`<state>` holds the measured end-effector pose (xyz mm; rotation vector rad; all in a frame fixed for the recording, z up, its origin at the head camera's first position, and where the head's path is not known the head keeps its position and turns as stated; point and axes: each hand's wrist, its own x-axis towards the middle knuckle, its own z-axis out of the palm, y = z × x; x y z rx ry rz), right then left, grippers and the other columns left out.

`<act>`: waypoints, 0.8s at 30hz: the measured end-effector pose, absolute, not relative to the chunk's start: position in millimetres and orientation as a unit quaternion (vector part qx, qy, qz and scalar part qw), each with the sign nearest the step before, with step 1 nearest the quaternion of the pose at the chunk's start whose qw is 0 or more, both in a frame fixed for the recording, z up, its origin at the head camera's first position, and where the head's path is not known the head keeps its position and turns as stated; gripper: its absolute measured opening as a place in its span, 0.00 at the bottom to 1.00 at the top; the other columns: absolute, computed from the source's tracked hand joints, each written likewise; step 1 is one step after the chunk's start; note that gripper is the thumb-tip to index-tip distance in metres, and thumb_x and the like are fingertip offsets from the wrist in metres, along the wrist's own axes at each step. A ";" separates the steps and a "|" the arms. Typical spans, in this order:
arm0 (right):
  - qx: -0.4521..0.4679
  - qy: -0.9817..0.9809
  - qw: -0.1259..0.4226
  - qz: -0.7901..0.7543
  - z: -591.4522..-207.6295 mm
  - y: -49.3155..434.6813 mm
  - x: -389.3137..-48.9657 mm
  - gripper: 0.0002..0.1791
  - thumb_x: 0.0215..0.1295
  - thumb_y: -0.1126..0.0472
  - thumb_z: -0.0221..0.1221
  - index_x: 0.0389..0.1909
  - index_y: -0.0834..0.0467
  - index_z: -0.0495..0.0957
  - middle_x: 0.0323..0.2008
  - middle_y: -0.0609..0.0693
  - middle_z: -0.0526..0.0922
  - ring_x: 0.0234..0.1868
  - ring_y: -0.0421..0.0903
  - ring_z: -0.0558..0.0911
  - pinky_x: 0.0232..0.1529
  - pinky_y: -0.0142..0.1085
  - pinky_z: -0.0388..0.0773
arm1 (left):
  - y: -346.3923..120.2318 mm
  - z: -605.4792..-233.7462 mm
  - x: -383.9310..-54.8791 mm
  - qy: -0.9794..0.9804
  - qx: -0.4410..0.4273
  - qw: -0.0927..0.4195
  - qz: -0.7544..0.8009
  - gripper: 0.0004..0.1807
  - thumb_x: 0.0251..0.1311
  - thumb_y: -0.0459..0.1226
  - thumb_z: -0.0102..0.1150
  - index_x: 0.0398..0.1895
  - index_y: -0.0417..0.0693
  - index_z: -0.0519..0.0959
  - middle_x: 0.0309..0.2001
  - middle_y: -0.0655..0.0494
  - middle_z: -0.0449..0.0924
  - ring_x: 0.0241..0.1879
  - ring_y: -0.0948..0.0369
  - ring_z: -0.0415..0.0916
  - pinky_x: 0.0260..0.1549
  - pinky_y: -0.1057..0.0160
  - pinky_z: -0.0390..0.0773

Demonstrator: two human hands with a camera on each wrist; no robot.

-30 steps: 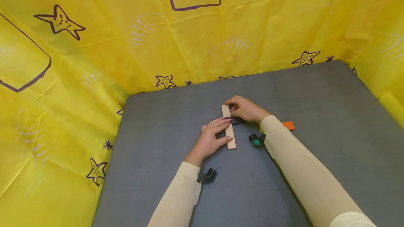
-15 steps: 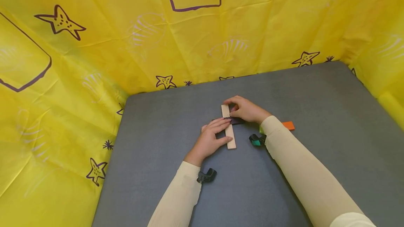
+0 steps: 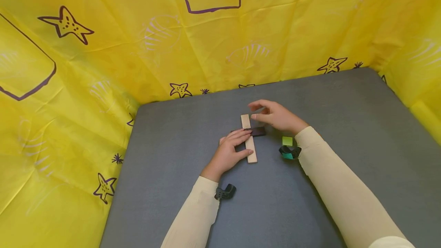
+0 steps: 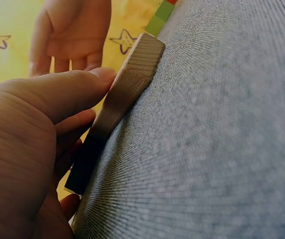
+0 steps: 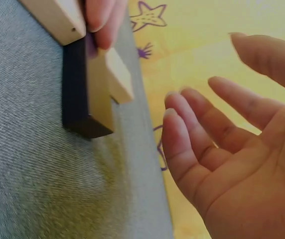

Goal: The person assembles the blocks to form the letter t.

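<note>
Fingers of the left hand [image 3: 231, 149], straight with thumb apart, touch the dark block [image 3: 259, 131] and pale wood [image 3: 252, 156] at its six o'clock; the right hand [image 3: 277, 117] hovers empty, fingers apart, toward one. Uneven pressure could skew both.

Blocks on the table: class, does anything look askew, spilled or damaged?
Nothing stands out. The pale wood and dark block lie crosswise; no spill or damage shows, though the left hand hides part.
</note>
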<state>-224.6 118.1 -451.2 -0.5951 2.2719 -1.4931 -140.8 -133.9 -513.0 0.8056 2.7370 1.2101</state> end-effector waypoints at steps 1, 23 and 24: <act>-0.212 0.802 0.174 -0.530 -449.5 120.1 -223.4 0.31 0.81 0.47 0.65 0.78 0.55 0.74 0.71 0.55 0.77 0.65 0.58 0.77 0.64 0.58 0.74 | -133.9 -513.1 -140.8 0.883 0.260 0.021 0.390 0.32 0.69 0.43 0.77 0.74 0.44 0.81 0.75 0.60 0.75 0.78 0.62 0.62 0.67 0.42 0.61; -0.247 0.713 0.146 -0.640 -425.0 152.7 -200.3 0.37 0.91 0.40 0.35 0.79 0.64 0.70 0.69 0.64 0.77 0.62 0.72 0.75 0.58 0.43 0.78 | -133.7 -511.5 -139.0 0.881 0.253 0.025 0.399 0.33 0.69 0.42 0.77 0.74 0.44 0.80 0.75 0.60 0.75 0.79 0.62 0.62 0.69 0.41 0.59; -0.248 0.708 0.146 -0.644 -424.8 154.3 -199.0 0.39 0.90 0.38 0.34 0.79 0.64 0.70 0.69 0.64 0.77 0.62 0.72 0.74 0.58 0.44 0.78 | -133.7 -511.5 -139.0 0.881 0.253 0.026 0.399 0.33 0.69 0.42 0.77 0.74 0.44 0.80 0.75 0.60 0.75 0.79 0.62 0.62 0.69 0.41 0.59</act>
